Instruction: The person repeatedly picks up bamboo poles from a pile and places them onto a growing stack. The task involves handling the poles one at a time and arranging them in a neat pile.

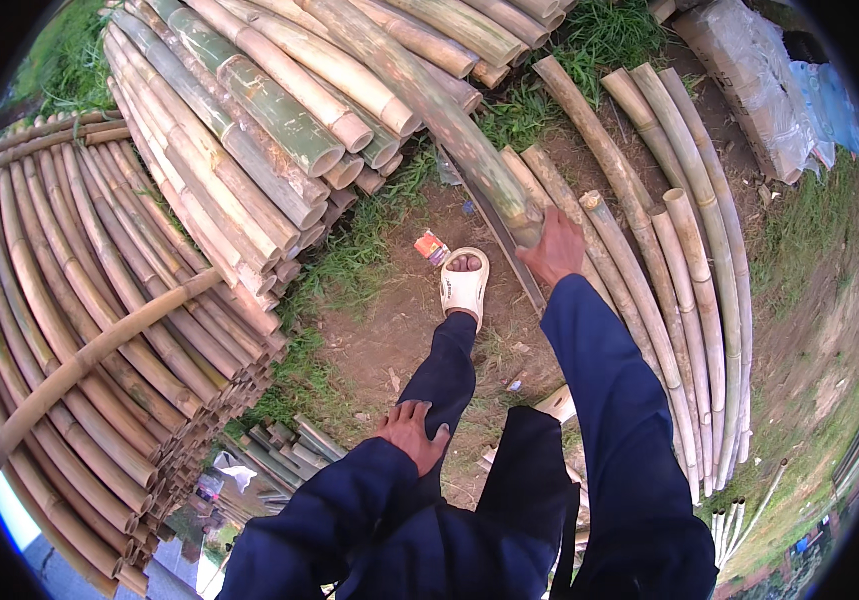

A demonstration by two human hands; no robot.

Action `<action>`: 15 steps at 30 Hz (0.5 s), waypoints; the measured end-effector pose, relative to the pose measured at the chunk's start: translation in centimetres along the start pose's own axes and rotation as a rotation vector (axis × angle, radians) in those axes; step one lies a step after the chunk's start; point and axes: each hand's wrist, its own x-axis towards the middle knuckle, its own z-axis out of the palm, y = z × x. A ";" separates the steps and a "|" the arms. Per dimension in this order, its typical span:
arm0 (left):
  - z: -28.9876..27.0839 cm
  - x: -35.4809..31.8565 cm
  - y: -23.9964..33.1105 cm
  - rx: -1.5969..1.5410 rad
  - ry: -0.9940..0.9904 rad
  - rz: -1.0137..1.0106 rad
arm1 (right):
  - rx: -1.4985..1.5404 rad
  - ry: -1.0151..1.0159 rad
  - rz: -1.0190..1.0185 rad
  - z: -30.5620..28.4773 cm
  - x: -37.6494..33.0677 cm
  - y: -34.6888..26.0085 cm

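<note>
My right hand (pixel 558 250) is closed around the near end of a long, greenish bamboo pole (pixel 430 105). From my hand the pole slants up and away to the left, its far part above the big stack. My left hand (pixel 412 436) rests on my leg near the knee, fingers spread and lying flat, holding nothing. Just under the held pole runs a narrow, dark straight strip (pixel 495 225), whose kind I cannot make out. Several loose bamboo poles (pixel 640 215) lie on the ground to the right of my right hand.
A high stack of thick bamboo (pixel 280 130) stands ahead left. Another stack (pixel 80 300) of thinner poles fills the left, with a pole (pixel 100 365) across it. A sandalled foot (pixel 465 290) is beside a small orange packet (pixel 432 247). A wrapped bundle (pixel 750 85) lies far right.
</note>
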 end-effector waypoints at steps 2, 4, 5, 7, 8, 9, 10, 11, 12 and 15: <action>-0.3 0.1 -0.9 -0.023 0.029 -0.008 | 0.011 0.080 -0.050 0.7 6.7 -6.6; -0.5 0.4 -1.7 -0.069 0.066 -0.001 | 0.240 0.084 -0.008 0.0 11.4 -11.9; -0.4 0.3 -1.9 -0.072 0.075 0.019 | 0.349 0.145 -0.038 -0.4 12.6 -14.0; 0.0 0.4 -2.0 -0.098 0.036 -0.011 | 0.481 0.290 -0.083 -1.2 12.2 -16.7; 0.1 0.5 -2.1 -0.103 0.033 -0.012 | 0.588 0.322 -0.130 -1.7 10.6 -17.2; 0.2 0.5 -2.0 -0.092 0.051 -0.002 | 0.694 0.362 -0.183 -2.2 8.9 -16.8; 0.4 0.4 -1.9 -0.076 0.030 0.000 | 0.751 0.295 -0.107 -2.2 6.0 -15.9; 0.6 0.5 -1.6 -0.042 0.036 0.015 | 0.820 0.291 -0.074 -2.1 3.1 -14.6; 0.9 0.5 -1.3 0.002 0.054 0.043 | 0.856 0.278 0.000 -1.9 0.2 -12.5; 1.7 0.5 -0.3 0.137 0.029 0.054 | 0.908 0.015 0.302 0.4 -11.0 -3.7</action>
